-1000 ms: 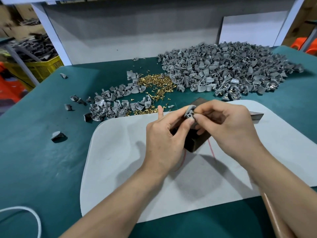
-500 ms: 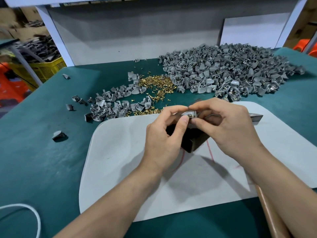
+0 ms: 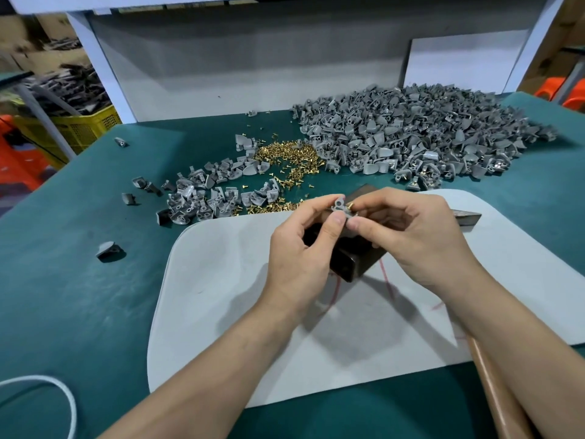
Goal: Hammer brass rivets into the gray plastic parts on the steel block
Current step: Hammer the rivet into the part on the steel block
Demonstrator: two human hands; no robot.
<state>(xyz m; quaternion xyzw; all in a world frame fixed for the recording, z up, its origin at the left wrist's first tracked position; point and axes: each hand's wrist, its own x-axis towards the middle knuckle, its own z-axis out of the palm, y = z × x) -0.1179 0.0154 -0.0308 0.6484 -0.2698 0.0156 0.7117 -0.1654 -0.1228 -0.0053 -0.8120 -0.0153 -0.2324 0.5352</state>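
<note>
Left hand point(image 3: 300, 251) pinches a gray plastic part point(image 3: 338, 206) just above the steel block point(image 3: 346, 267); right hand point(image 3: 421, 239) pinches a brass rivet point(image 3: 350, 205) at its hole. Risk: a loose fingertip hold could drop or tilt the rivet.

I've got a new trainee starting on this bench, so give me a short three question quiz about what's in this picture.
1. Fill in: the left hand pinches one ____ above the steel block.
2. True or false: the right hand grips the hammer.
3. Where is the heap of loose rivets? A) between the big heap of gray parts and the small heap B) on the steel block C) in a bowl
Key: 1 gray part. 2 false; it pinches one rivet and the hammer lies unheld. 3 A.
</note>
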